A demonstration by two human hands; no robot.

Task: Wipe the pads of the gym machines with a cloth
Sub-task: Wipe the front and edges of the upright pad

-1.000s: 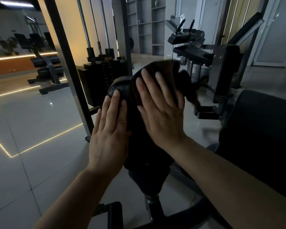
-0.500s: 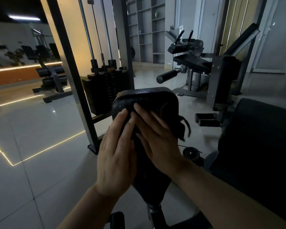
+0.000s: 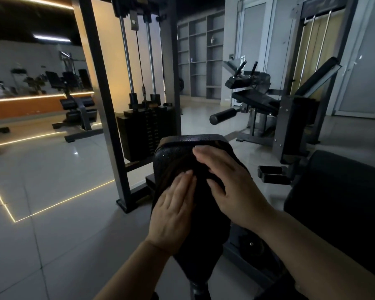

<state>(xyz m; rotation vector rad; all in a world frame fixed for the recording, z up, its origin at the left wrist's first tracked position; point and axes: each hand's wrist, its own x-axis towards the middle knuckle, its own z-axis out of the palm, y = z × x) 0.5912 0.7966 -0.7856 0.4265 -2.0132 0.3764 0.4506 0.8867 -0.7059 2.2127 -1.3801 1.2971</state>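
Note:
A black textured pad (image 3: 171,152) on a post stands in front of me, centre frame. A dark cloth (image 3: 200,182) lies over the pad's face and hangs off its right edge. My right hand (image 3: 227,189) presses flat on the cloth near the pad's upper right, fingers straight. My left hand (image 3: 173,215) lies flat lower down on the pad, fingertips touching the cloth's edge. Neither hand curls around anything.
A larger black seat pad (image 3: 342,204) fills the right side. A weight stack (image 3: 145,131) in a steel frame (image 3: 104,105) stands just behind the pad. A leg machine with a roller pad (image 3: 223,118) is at the back right. Tiled floor (image 3: 52,191) opens to the left.
Both hands slid down the pad from its top with the cloth, then the right hand moved back up. The camera view has tilted upward.

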